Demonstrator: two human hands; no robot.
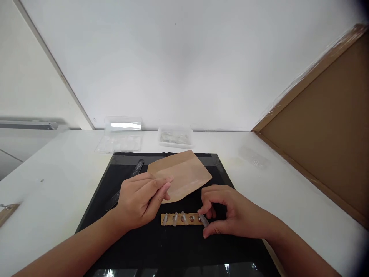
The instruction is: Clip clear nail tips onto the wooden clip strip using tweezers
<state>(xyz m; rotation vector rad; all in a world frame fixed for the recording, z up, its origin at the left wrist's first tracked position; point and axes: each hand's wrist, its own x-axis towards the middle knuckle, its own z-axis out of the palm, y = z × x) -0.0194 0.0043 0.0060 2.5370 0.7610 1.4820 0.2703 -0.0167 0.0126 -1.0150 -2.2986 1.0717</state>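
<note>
A tan strip with a row of round metallic spots (pixel 187 219) lies on the black mat (pixel 178 250). Three clear nail tips (pixel 175 219) stand along its left and middle part. At the strip's right end, my right hand (pixel 221 211) pinches another clear nail tip (pixel 203 220) between thumb and index finger. My left hand (pixel 144 198) hovers above the strip's left side, thumb and index finger pressed together. Whatever may be between those fingertips is too small to make out. Behind the hands lies a sheet of brown paper (pixel 184 173), partly covered by my left hand.
A dark nail file (pixel 138 167) lies left of the paper, partly behind my left hand. At the back stand an open clear case (pixel 119 142) and a clear box (pixel 175 137) with pale pieces. A transparent sheet (pixel 253 157) lies right, before a brown panel (pixel 323 115).
</note>
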